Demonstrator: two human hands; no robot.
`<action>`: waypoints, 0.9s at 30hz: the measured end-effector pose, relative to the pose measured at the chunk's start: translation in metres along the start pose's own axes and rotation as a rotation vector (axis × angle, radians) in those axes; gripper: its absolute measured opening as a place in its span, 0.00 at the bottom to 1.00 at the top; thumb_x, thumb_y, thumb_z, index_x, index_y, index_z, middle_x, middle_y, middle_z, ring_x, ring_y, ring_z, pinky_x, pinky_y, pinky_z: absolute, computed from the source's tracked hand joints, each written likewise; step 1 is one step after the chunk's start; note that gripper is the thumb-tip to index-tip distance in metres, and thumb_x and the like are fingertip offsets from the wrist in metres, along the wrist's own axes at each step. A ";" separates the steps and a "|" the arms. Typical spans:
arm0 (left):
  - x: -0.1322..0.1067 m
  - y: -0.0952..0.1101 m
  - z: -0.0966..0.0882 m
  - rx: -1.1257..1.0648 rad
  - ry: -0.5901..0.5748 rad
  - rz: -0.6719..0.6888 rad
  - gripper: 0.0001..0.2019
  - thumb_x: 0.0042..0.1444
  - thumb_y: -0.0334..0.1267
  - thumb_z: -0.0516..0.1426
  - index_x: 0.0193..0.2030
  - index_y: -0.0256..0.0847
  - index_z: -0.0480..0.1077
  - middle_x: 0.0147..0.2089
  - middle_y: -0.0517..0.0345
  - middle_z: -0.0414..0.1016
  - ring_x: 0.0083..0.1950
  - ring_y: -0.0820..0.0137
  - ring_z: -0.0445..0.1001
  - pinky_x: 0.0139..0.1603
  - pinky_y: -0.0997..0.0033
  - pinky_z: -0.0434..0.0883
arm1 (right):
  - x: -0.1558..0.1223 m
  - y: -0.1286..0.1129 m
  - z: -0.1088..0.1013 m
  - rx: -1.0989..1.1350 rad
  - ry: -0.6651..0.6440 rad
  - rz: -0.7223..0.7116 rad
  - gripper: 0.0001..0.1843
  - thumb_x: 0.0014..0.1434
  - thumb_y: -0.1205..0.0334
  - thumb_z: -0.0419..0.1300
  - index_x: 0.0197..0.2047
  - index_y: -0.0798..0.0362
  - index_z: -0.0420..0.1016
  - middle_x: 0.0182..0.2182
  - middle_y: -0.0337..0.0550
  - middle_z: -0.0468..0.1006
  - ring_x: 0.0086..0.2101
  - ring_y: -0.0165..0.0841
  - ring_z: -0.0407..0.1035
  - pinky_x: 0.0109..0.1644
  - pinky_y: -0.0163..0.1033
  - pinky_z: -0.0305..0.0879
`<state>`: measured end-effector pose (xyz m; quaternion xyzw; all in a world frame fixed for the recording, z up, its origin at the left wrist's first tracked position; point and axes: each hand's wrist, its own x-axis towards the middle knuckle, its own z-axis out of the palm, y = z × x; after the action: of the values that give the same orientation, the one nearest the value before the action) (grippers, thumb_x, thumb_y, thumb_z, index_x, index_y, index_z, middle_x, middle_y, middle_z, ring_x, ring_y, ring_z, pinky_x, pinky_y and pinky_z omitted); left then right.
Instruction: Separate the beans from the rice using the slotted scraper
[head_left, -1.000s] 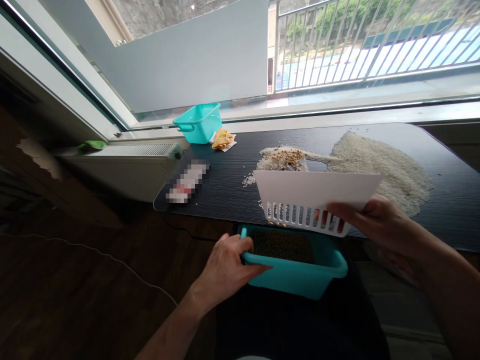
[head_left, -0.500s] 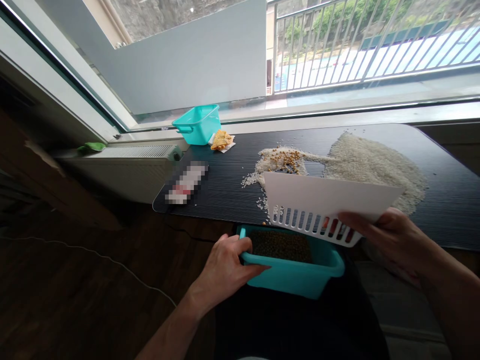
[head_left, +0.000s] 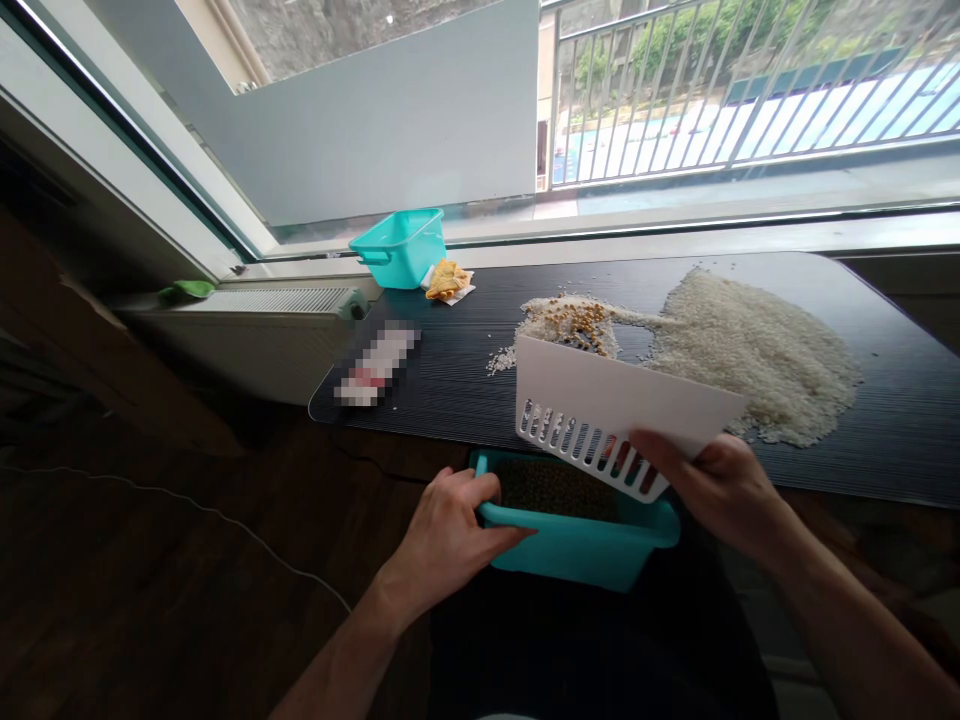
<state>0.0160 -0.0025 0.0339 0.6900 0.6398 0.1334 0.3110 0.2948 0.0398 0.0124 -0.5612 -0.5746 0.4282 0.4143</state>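
My left hand (head_left: pixel 454 525) is closed round the left rim of a teal plastic bin (head_left: pixel 570 548), below the table's front edge. Many small dark-yellow grains (head_left: pixel 559 490) lie inside this bin. In my right hand (head_left: pixel 720 490) is a white slotted plastic panel (head_left: pixel 615 390), tilted over the table edge and the back of the bin. Behind the panel a small heap of white rice (head_left: pixel 536 320) is mixed with yellow kernels (head_left: pixel 585 318); the panel hides its near side. A much larger rice pile (head_left: pixel 757 350) spreads to the right.
On the dark table (head_left: pixel 450 385) a second teal bin (head_left: pixel 405 250) stands at the back left, beside a crumpled yellow item (head_left: pixel 448 280) on white paper. A blurred-out flat object (head_left: pixel 379 365) lies at the left. The window and a radiator (head_left: pixel 277 300) border the table.
My right hand has moved left with the white panel, uncovering more of the large rice pile. My left hand keeps its hold on the bin's rim.
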 end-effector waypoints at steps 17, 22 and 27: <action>0.002 0.000 0.004 0.001 -0.040 0.005 0.21 0.55 0.38 0.70 0.25 0.44 0.61 0.30 0.64 0.68 0.37 0.66 0.68 0.43 0.66 0.59 | -0.011 0.049 -0.045 -0.318 0.672 0.062 0.23 0.52 0.32 0.70 0.22 0.42 0.82 0.23 0.49 0.87 0.37 0.59 0.89 0.39 0.53 0.84; 0.003 0.001 0.005 0.011 -0.057 0.014 0.21 0.57 0.38 0.70 0.25 0.44 0.60 0.30 0.65 0.68 0.37 0.66 0.68 0.44 0.65 0.59 | -0.010 0.025 -0.073 -0.330 0.664 0.093 0.18 0.49 0.38 0.69 0.20 0.40 0.79 0.20 0.45 0.83 0.43 0.58 0.89 0.46 0.52 0.84; 0.006 0.003 0.008 0.002 -0.060 0.014 0.22 0.55 0.37 0.71 0.25 0.44 0.60 0.30 0.66 0.67 0.37 0.67 0.68 0.44 0.66 0.59 | 0.000 0.016 -0.075 -0.278 0.613 0.054 0.19 0.50 0.37 0.65 0.20 0.41 0.81 0.24 0.44 0.86 0.38 0.52 0.88 0.51 0.53 0.84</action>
<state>0.0245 0.0013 0.0283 0.6985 0.6253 0.1142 0.3287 0.3708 0.0416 0.0187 -0.7301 -0.4609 0.1678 0.4758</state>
